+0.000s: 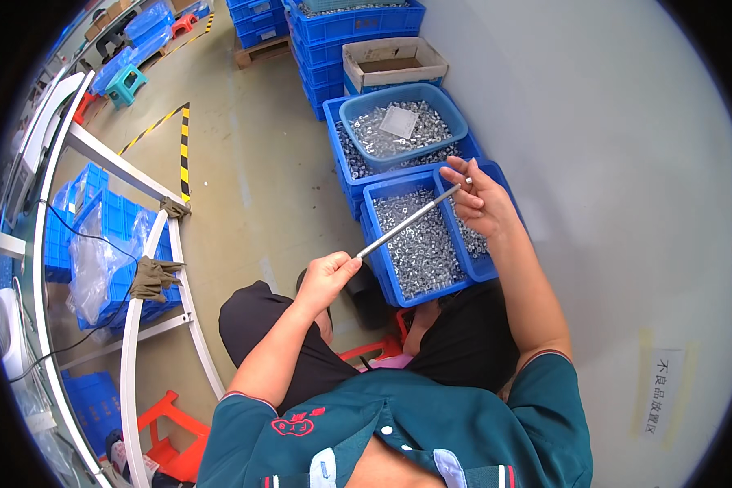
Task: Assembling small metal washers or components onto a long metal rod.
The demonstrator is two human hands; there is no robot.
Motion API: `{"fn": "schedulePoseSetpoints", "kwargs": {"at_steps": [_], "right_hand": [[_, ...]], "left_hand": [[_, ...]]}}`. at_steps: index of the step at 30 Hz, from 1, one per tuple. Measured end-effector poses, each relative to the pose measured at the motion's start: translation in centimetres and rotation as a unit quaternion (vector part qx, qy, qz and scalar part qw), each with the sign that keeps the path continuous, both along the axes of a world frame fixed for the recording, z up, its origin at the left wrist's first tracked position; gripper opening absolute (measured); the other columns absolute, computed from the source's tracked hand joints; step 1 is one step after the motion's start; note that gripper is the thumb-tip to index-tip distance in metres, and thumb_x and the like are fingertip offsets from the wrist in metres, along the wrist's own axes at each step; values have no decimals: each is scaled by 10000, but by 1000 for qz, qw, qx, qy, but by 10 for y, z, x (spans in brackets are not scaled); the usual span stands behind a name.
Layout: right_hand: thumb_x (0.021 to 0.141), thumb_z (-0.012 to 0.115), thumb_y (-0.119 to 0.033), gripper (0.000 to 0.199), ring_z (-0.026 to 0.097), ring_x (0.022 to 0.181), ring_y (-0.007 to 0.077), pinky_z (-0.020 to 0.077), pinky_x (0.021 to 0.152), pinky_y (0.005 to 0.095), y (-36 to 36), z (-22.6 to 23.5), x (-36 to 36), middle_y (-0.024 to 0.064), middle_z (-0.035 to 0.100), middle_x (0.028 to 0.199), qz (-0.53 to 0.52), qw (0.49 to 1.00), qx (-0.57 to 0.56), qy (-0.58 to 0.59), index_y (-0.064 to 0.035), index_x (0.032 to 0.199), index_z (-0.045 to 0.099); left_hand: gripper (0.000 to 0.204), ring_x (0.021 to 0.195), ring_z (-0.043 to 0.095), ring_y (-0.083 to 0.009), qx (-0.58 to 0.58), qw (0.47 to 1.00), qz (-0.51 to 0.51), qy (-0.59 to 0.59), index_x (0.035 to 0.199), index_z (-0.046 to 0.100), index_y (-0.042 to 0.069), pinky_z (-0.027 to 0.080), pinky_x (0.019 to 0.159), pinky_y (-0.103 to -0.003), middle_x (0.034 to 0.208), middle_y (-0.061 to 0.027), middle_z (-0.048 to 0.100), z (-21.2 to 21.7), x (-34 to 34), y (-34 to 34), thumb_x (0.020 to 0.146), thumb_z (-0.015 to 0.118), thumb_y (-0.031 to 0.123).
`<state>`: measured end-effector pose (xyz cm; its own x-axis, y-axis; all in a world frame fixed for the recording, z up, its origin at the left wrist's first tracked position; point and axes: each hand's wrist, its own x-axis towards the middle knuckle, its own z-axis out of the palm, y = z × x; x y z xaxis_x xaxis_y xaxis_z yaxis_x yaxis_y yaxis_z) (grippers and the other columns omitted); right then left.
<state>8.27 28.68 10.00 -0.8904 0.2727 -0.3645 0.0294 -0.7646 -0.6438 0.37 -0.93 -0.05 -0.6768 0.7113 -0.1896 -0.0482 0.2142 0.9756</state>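
Observation:
My left hand (pixel 329 281) is closed round one end of a slim metal rod (pixel 407 221). The rod slants up and to the right, over a blue bin (pixel 369 195) heaped with small silvery metal parts (pixel 421 248). At its far tip is my right hand (pixel 484 199), with a small shiny metal ring (pixel 468 180) between thumb and fingers. The ring sits just beside the rod's tip; whether they touch I cannot tell. Under my right hand lies a second compartment (pixel 484 267) with more of the same parts.
A light-blue tub (pixel 350 110) of metal parts, with a clear plastic piece (pixel 399 122) on top, rests on a larger blue crate (pixel 332 130). Behind stand a cardboard box (pixel 394 75) and stacked blue crates (pixel 321 53). A white-framed table (pixel 130 366) runs along the left, a pale wall (pixel 618 163) along the right.

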Motion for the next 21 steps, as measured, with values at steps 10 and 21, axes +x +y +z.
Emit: {"fn": "schedulePoseSetpoints", "kwargs": {"at_steps": [10, 21], "right_hand": [[974, 387, -270, 298, 333, 398, 15, 256, 331, 155, -5, 0, -1, 117, 661, 905, 90, 995, -20, 24, -25, 1079, 519], [922, 471, -429, 408, 316, 479, 18, 239, 386, 151, -33, 11, -4, 32, 589, 820, 139, 975, 151, -83, -73, 1094, 570]], "left_hand": [[341, 527, 310, -39, -29, 999, 3, 46, 647, 496, 57, 266, 460, -248, 546, 67, 339, 0, 0, -2, 879, 589, 289], [362, 543, 305, -33, 16, 1000, 11, -13, 641, 504, 56, 250, 468, -237, 565, 78, 349, -4, -2, 1, 889, 583, 308]]}}
